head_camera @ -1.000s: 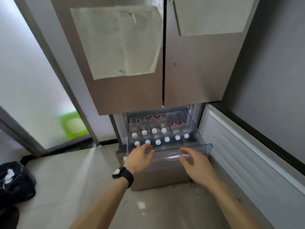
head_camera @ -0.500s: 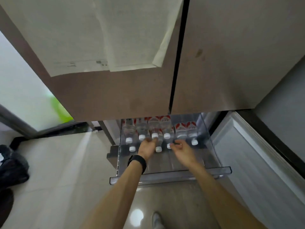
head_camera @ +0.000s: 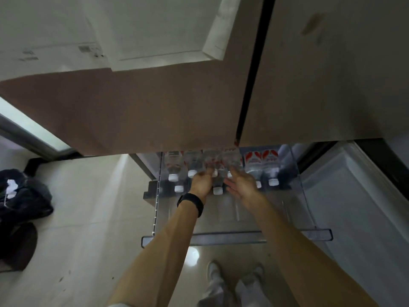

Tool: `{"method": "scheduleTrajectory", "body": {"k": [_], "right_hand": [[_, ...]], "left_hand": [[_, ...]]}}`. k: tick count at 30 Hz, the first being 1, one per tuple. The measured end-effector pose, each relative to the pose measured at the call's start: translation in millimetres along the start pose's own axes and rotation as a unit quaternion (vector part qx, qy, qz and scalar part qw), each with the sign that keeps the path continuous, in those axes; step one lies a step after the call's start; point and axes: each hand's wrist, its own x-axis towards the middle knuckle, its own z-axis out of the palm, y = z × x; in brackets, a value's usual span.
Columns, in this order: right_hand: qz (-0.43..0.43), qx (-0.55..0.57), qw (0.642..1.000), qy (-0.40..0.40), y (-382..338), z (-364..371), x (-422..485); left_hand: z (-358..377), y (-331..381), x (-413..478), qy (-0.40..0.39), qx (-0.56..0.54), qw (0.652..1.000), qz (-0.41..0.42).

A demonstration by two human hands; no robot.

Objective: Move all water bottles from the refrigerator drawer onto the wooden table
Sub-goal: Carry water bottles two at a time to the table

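Left hand (head_camera: pixel 200 182) fingers curl round a water bottle (head_camera: pixel 210 162) neck; right hand (head_camera: pixel 242 185) fingers lie straight beside it. The refrigerator drawer (head_camera: pixel 318 234) is open toward its front rim; the refrigerator door (head_camera: pixel 155 118) edge overhangs the other water bottles (head_camera: pixel 271 165)

drawer (head_camera: pixel 318 234): clear glossy plastic | floor (head_camera: pixel 88 218): glossy tile | bottles (head_camera: pixel 252 165): clear plastic

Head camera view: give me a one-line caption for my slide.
Left hand and right hand reach among white-capped water bottles in the pulled-out clear refrigerator drawer.
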Motion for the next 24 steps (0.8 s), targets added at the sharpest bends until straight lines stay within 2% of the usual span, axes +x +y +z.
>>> {"method": "scheduleTrajectory", "body": {"k": [3,6,8,10,13,16,18,20,22,24], "right_hand": [[-0.008,-0.073,0.997,-0.003,10,-19,-11],[-0.047,-0.152,0.987,0.037,18,-49,-38],[-0.105,-0.259,0.956,0.089,17,-71,-63],[-0.164,-0.367,0.906,0.131,11,-93,-89],[-0.249,-0.443,0.848,0.152,-10,-116,-121],[-0.337,-0.495,0.790,0.134,-32,-126,-140],[-0.371,-0.526,0.755,0.123,-37,-127,-148],[-0.364,-0.572,0.729,0.090,-31,-130,-146],[-0.342,-0.600,0.722,0.041,-20,-136,-135],[-0.341,-0.570,0.747,0.015,-12,-142,-127]], "left_hand": [[0,9,-35,-0.010,0.001,1.000,0.013],[-5,12,-65,-0.007,0.071,0.997,0.041],[-11,17,-84,0.018,0.156,0.984,0.080],[-17,25,-103,0.066,0.281,0.949,0.125],[-23,47,-136,0.138,0.407,0.878,0.210],[-21,64,-161,0.167,0.452,0.827,0.287],[-13,65,-167,0.146,0.498,0.797,0.310],[-6,55,-165,0.108,0.525,0.788,0.303],[-1,38,-158,0.076,0.541,0.781,0.301],[0,20,-150,0.054,0.542,0.779,0.311]]}}
